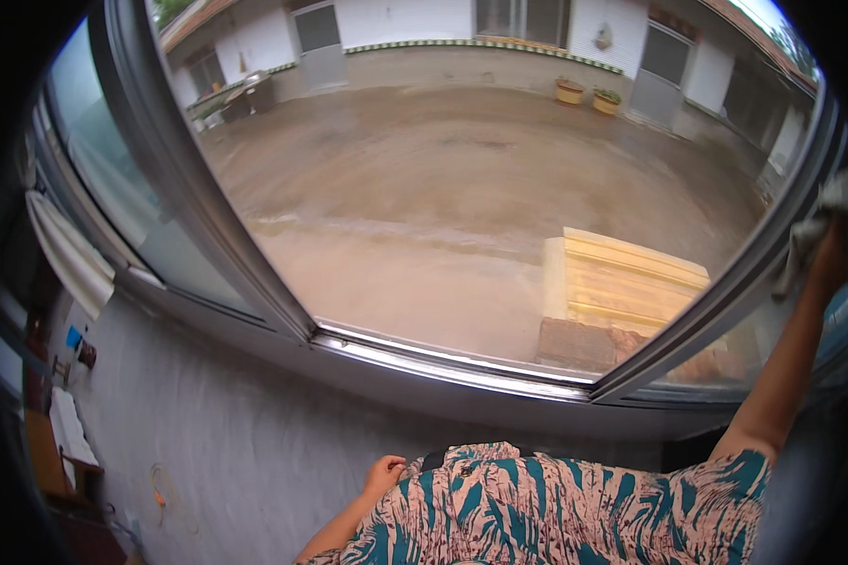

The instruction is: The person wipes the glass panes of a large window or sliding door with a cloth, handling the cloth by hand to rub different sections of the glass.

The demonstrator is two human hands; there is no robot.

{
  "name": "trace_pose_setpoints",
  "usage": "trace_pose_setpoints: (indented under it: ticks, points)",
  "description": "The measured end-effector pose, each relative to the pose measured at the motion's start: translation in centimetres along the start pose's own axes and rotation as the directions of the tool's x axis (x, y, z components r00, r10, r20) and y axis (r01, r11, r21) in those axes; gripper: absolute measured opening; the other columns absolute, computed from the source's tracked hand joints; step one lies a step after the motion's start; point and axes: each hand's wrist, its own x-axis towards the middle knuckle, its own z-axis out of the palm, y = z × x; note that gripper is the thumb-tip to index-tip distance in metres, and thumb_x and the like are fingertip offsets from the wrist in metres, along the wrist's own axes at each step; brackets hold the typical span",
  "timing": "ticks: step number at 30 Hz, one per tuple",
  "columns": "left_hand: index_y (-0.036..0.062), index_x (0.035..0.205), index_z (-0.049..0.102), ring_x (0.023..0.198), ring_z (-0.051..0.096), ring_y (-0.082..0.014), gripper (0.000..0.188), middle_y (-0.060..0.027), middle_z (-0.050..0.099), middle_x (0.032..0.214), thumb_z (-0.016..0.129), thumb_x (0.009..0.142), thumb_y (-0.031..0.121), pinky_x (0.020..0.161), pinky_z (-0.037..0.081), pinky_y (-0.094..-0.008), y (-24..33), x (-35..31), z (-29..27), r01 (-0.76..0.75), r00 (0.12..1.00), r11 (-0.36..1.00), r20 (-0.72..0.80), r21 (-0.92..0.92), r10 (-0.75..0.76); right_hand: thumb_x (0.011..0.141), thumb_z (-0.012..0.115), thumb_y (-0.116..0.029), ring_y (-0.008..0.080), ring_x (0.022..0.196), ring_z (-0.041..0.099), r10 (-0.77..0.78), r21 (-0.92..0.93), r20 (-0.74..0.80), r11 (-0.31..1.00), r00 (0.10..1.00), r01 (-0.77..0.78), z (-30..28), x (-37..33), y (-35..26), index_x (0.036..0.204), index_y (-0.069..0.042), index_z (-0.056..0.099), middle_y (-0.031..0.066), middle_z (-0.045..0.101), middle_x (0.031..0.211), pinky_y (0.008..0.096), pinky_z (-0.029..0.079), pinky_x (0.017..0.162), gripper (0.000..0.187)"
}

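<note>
A grey cloth (805, 247) is bunched in my right hand (832, 256), which reaches far up to the right edge of the view. The cloth lies against the right side of the window, over the metal frame (725, 294) and the glass beside it. My right arm is stretched out in front of the right pane (725, 363). Low down, close to the front of my patterned shirt, my left hand (384, 473) hangs with its fingers loosely curled in. Nothing shows in it.
Between the sliding panes, a metal sill track (452, 372) runs along the open window. Outside, a yellow ridged panel (631, 282) stands by brickwork in a courtyard. A white curtain (71, 250) is tied at left. An orange-ended cord (160, 499) lies on the grey floor.
</note>
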Motion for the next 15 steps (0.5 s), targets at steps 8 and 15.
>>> trace_pose_setpoints:
  ticks: [8,15]
  points:
    - [0.0056,0.102,0.065,0.085,0.066,-0.0253,0.020,-0.0139,0.068,0.094,0.061,0.087,0.017,0.076,0.051,-0.0347,-3.8,1.2,-2.1,-0.040,0.999,0.994,-0.007,0.105,0.041,0.089,0.061,-0.032,0.0353,0.115,0.049,0.356,-0.056,0.089,0.934,0.930,-0.352,-7.3,-23.1,-5.1,0.124,0.003,0.050,0.0216,0.051,0.125,0.0435,0.036,0.098,0.051]
    - [0.0019,0.104,0.064,0.088,0.066,-0.0205,0.020,-0.0117,0.068,0.097,0.058,0.088,0.013,0.080,0.051,-0.0303,0.4,3.4,-2.1,-0.092,0.996,0.976,0.021,0.197,0.089,0.083,0.062,-0.010,0.0352,0.109,0.057,0.434,-0.293,0.327,0.891,0.840,-0.346,-11.3,-38.0,-6.5,0.111,0.006,0.060,0.0227,0.060,0.118,0.0419,0.041,0.096,0.032]
